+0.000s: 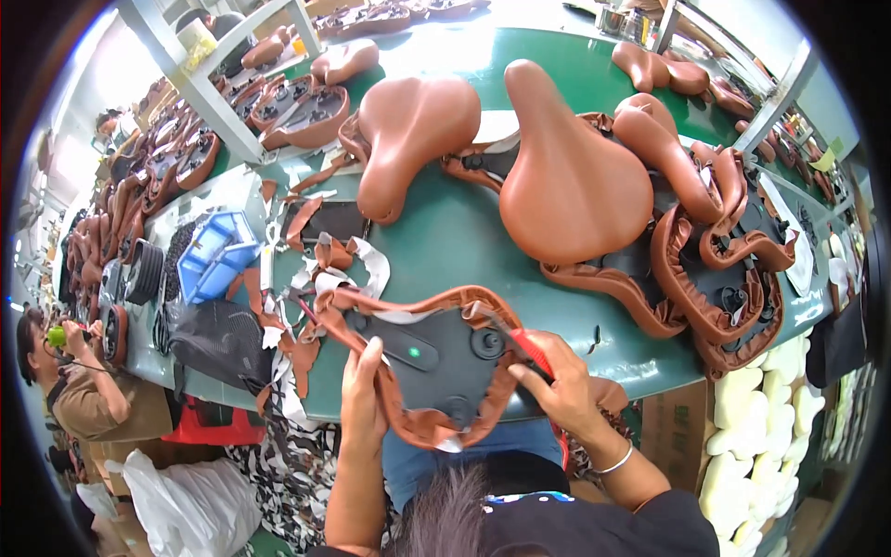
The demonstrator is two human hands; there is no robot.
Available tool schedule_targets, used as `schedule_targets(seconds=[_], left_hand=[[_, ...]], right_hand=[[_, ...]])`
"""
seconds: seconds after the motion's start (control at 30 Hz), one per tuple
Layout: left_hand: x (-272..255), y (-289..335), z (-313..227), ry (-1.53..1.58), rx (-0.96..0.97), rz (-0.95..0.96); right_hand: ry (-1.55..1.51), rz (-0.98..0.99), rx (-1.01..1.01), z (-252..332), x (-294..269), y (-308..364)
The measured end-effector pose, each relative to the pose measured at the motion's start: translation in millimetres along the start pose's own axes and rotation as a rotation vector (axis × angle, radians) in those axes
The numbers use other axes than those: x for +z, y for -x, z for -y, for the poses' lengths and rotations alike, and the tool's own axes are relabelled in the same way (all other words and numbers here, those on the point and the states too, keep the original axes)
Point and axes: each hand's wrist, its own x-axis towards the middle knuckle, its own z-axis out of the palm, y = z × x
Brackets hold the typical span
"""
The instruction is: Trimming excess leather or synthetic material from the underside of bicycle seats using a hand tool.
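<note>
A brown bicycle saddle (pixel 436 348) lies underside up near the table's front edge. Its gathered cover edge rings a dark base with round black fittings. My left hand (pixel 364 385) grips the saddle's left side, thumb on the rim. In my right hand (pixel 559 382) is a red-handled tool (pixel 532 353), fingers wrapped round it. The tool's thin metal end reaches the folded cover at the saddle's upper right; its exact kind is hard to make out. Brown cover scraps (pixel 302 348) lie left of the saddle.
Finished-looking brown saddles (pixel 575 176) and upturned ones (pixel 715 278) crowd the far and right side of the green table (pixel 427 246). A blue plastic tray (pixel 218 255) and a black mesh bag (pixel 223 343) sit left. White foam pads (pixel 756 446) pile up at right. Another person (pixel 97 381) works at far left.
</note>
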Motion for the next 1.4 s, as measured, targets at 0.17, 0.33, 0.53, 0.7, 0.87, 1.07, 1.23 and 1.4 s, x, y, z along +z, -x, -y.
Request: schedule_targets(seconds=[0.17, 0.33, 0.53, 0.7, 0.87, 1.07, 1.23, 1.4], left_hand=[[18, -24, -50, -0.251, -0.023, 0.209], [50, -42, -82, -0.646, -0.072, 0.214], [44, -33, -76, -0.601, -0.065, 0.138], [34, 6, -51, -0.281, 0.013, -0.072], [26, 23, -46, -0.175, 0.086, -0.084], [15, 24, -24, -0.197, 0.032, -0.092], [8, 38, -13, -1.166, 0.685, -0.494], [86, 15, -45, -1.404, 0.842, 0.316]], right_hand=[[0.305, 0.191, -0.21, -3, -43, -19], [0.659, 0.459, -0.525, 5, -55, -65], [0.785, 0.718, 0.016, 21, -39, -2], [0.48, 0.426, 0.188, 44, -11, 58], [0.238, 0.197, 0.011, 27, -33, 31], [0.091, 0.127, -0.269, 16, 16, -65], [-0.084, -0.274, 0.107, 6, -23, -63], [-0.121, 0.059, -0.021, 49, -9, -40]])
